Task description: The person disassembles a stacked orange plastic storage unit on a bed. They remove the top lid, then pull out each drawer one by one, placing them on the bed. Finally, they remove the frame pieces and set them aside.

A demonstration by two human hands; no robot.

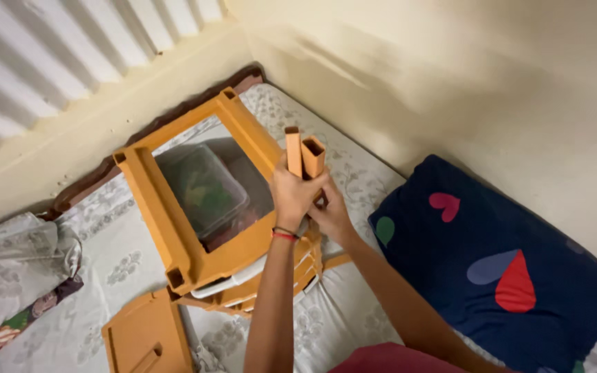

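My left hand [294, 195] is closed around two short orange plastic posts [303, 153], hollow and square in section, held upright side by side. A red band sits on that wrist. My right hand [331, 215] is just behind and below it, gripping the lower ends of the same posts. Both hands hover over the right corner of an orange plastic frame [159, 211], a shelf-like unit lying on the bed. Inside the frame lies a clear plastic container [202, 185] with green contents.
The bed has a grey floral sheet [122, 262]. A dark blue pillow [499, 269] with coloured heart shapes lies at the right by the cream wall. An orange drawer panel [146, 338] lies at the bottom left. Folded floral cloth [15, 276] sits at the left.
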